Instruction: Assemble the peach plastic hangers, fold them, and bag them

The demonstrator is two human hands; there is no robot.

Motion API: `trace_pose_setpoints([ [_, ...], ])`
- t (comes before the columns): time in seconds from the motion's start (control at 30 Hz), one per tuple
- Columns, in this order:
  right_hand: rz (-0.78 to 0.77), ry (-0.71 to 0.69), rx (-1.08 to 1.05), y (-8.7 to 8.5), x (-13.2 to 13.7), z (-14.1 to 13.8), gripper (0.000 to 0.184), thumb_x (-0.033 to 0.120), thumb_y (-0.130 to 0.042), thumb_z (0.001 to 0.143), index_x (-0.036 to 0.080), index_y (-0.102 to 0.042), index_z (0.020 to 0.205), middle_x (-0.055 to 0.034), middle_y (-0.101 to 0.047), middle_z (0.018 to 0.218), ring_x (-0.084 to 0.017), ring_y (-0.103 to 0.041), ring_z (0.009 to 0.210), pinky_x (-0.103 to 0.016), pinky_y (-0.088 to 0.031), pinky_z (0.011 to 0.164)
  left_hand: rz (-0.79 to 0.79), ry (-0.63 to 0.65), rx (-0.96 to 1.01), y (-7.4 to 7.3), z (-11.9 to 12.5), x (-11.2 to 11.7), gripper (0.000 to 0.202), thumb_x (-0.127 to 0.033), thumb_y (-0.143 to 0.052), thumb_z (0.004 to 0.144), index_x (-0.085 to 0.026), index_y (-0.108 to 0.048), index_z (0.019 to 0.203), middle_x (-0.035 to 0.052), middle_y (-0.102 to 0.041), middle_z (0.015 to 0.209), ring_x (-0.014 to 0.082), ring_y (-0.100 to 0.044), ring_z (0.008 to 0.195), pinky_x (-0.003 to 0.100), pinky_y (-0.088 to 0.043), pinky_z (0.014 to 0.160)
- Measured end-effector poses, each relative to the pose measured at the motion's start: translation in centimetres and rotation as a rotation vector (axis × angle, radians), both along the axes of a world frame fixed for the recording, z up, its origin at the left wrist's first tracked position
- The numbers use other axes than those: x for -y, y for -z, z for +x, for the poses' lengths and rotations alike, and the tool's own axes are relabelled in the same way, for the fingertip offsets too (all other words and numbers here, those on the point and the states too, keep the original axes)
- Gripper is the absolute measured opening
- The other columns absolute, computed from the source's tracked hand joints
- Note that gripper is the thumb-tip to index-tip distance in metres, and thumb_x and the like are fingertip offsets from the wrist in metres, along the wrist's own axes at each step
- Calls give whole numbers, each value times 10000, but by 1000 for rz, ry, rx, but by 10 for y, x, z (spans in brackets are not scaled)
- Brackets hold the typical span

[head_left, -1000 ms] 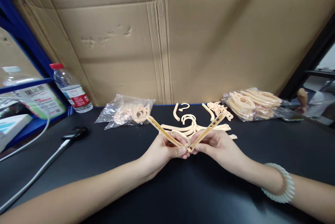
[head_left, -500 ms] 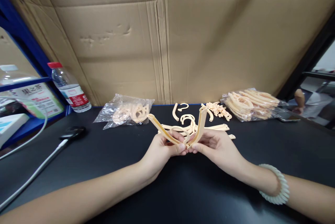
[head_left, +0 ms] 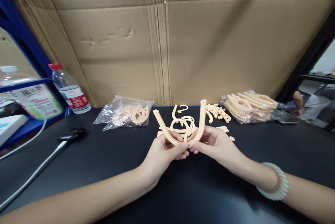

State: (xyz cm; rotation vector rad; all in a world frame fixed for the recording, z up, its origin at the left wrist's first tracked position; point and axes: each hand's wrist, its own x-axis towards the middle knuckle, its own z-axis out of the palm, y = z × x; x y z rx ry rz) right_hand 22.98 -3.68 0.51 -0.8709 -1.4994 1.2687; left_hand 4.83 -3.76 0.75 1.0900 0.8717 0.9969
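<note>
My left hand [head_left: 163, 150] is closed on one curved arm of a cream plastic folding clothes hanger [head_left: 201, 121], near its lower end. My right hand [head_left: 216, 143] pinches the other arm the same way. The two arms rise in a V shape and meet between my thumbs. A curved hook piece [head_left: 186, 131] stands up from that joint, and its outline blends with the hooks behind. Just beyond my hands lie more cream hanger parts [head_left: 223, 129], partly hidden by my fingers.
Behind lie a loose hook [head_left: 183, 108], a heap of small cream pieces [head_left: 218, 112], a bag of rings and hooks [head_left: 125, 114] and a bag of hanger arms [head_left: 251, 105]. A bottle [head_left: 72, 91], a black device [head_left: 72, 134] with a white cable and a cardboard wall [head_left: 117, 49] surround the table.
The hanger has tilted in my hands, showing more of the arms' smooth outer faces and less of their hollow sides. The two arms stand more upright. Both hands keep their hold.
</note>
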Motion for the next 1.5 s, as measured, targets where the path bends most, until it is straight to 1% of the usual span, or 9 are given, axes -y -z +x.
trace_pose_setpoints([
  [0.13,-8,-135,186,-22,-12,34,206,324,-779,707,174,-649,763,-4,-659,713,-139,-633,628,-276,-532,618,-7,-72,-5,-2,-6,-1,363,-268,-839,664,-168,-500,747,-29,-644,718,92,-632,613,201,-529,602],
  [0.37,289,-122,728,-47,-23,78,91,253,-728,731,190,-670,761,-5,-664,733,-142,-606,644,-241,-451,556,30,-273,-53,-5,-17,-15,326,-317,-808,679,-160,-538,772,-42,-602,657,75,-565,571,192,-483,573],
  [0.5,377,-179,1016,-47,-21,79,99,104,-652,708,197,-666,737,20,-669,717,-127,-601,643,-231,-432,585,180,-434,-155,-4,-26,-25,322,-301,-796,680,-182,-532,820,-89,-511,613,44,-426,452,191,-348,462],
  [0.7,385,-186,1120,-42,-26,84,110,90,-616,699,193,-646,725,-5,-662,796,-158,-611,762,-259,-444,704,607,-512,-469,1,-33,-32,217,-200,-696,746,-209,-537,894,-25,-531,823,106,-455,612,242,-384,580],
  [0.8,402,-203,1116,-40,-29,85,78,119,-633,708,185,-652,744,-13,-633,819,-168,-595,812,-272,-439,753,925,-420,-741,0,-30,-22,101,-136,-596,807,-209,-554,863,13,-541,870,171,-498,786,284,-403,690],
  [0.97,341,-230,1165,-40,-29,82,27,149,-665,705,176,-658,705,-27,-586,855,-175,-566,836,-283,-430,779,1295,68,-969,5,-24,-4,119,-124,-495,883,-205,-564,936,39,-624,988,216,-532,942,375,-407,827],
  [1.03,352,-202,1188,-38,-29,82,20,162,-667,711,178,-656,709,-29,-574,869,-181,-560,846,-291,-427,787,1361,187,-1044,9,-24,-3,95,-173,-505,900,-205,-580,951,44,-642,1081,239,-532,1019,415,-391,896],
  [1.27,405,-98,1205,-32,-34,86,48,130,-622,736,174,-631,752,-45,-556,952,-177,-564,857,-286,-432,784,1258,196,-1136,10,-26,-7,184,-265,-519,903,-233,-612,1059,50,-625,1238,269,-534,1122,460,-410,954],
  [1.5,516,-2,1272,-29,-40,86,96,83,-580,751,171,-603,779,-42,-575,839,-178,-549,761,-280,-410,693,1187,247,-1207,6,-26,-7,283,-273,-504,907,-236,-595,1173,51,-548,1376,277,-464,1265,481,-395,1040],
])
